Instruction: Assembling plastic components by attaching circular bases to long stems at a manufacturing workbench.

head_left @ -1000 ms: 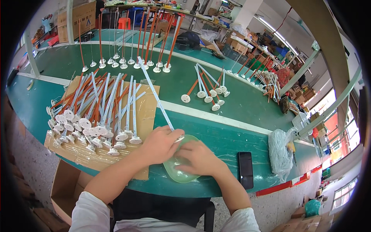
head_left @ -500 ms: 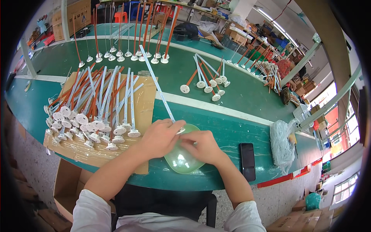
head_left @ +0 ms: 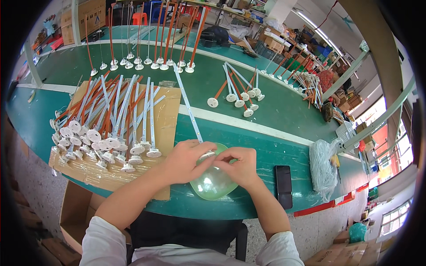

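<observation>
My left hand (head_left: 187, 163) is closed round the lower end of a pale LED strip (head_left: 188, 104) whose white round base (head_left: 207, 154) shows at my fingertips. The strip slants up and away to the left. At that base, my right hand (head_left: 242, 166) is pinched, thumb against fingers; whatever they hold is too small to make out. Beneath both hands sits a translucent green bowl (head_left: 211, 190), its contents unclear. Left of my hands, many similar strips with white round bases (head_left: 93, 136) lie heaped on a cardboard sheet (head_left: 166, 137).
A black phone (head_left: 284, 186) and clear plastic wrapping (head_left: 322, 168) lie on the green table (head_left: 262, 153) to the right. Farther back, several strips stand upright on white bases (head_left: 155, 65), and a smaller group (head_left: 239, 103) leans together. An open cardboard box (head_left: 73, 217) sits below the table's left.
The strip's top has dipped lower and shifted right. My right hand has risen slightly and moved right, its fingertips now pinched together at the base.
</observation>
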`<action>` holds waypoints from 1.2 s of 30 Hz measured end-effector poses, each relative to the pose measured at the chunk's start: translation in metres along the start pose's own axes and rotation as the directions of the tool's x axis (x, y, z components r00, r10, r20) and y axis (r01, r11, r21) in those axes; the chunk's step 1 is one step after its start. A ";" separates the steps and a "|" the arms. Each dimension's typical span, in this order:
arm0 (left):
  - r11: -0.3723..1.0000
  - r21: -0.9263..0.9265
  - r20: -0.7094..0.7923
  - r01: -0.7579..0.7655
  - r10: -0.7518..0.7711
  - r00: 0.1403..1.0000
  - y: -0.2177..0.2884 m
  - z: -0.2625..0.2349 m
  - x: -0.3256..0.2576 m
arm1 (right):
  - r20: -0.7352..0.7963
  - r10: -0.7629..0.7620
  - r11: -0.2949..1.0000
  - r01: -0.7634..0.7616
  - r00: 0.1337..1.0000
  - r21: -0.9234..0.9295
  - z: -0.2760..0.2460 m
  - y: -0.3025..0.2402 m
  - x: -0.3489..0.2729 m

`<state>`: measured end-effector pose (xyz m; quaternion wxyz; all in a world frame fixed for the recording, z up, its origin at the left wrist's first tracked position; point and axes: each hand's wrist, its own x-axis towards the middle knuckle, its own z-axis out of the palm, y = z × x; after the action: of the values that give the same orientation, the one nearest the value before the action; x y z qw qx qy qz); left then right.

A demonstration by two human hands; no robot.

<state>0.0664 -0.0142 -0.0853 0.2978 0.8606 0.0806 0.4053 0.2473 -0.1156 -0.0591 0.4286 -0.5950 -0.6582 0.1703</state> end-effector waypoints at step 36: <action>0.990 -0.002 -0.056 0.138 -0.138 0.989 0.002 -0.002 0.002 | -0.027 -0.052 0.998 0.051 0.998 -0.041 0.009 -0.003 0.002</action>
<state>0.0655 -0.0138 -0.0822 0.3220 0.8415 0.1486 0.4075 0.2384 -0.1122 -0.0614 0.4299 -0.5889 -0.6704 0.1377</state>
